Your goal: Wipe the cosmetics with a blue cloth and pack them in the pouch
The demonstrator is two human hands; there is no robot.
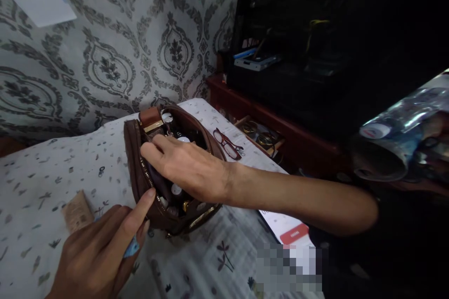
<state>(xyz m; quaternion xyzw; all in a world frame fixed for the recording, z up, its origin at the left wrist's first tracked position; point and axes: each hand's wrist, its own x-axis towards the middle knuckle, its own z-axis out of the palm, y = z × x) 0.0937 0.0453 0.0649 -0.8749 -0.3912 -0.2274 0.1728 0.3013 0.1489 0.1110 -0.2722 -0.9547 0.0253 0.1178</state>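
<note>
A brown handbag (135, 173) stands unzipped on the patterned white cloth. My right hand (185, 161) reaches down into its opening, fingers curled and fingertips hidden inside; what they grip, if anything, cannot be seen. Around that hand, several small items with white and gold caps show in the bag. At the near left, my left hand (94, 252) rests its outstretched index finger against the bag's zipper edge (150, 182). Its other fingers are folded round a small light-blue thing (131, 247), mostly covered. Left of the bag lies a flat tan packet (77, 211).
Red-framed glasses (228, 144) lie right of the bag. A phone with a lit screen (284, 229) lies under my right forearm. Beyond is a dark red wooden unit (242, 105) with an open drawer (261, 135). A clear plastic bottle (403, 112) juts in from the right.
</note>
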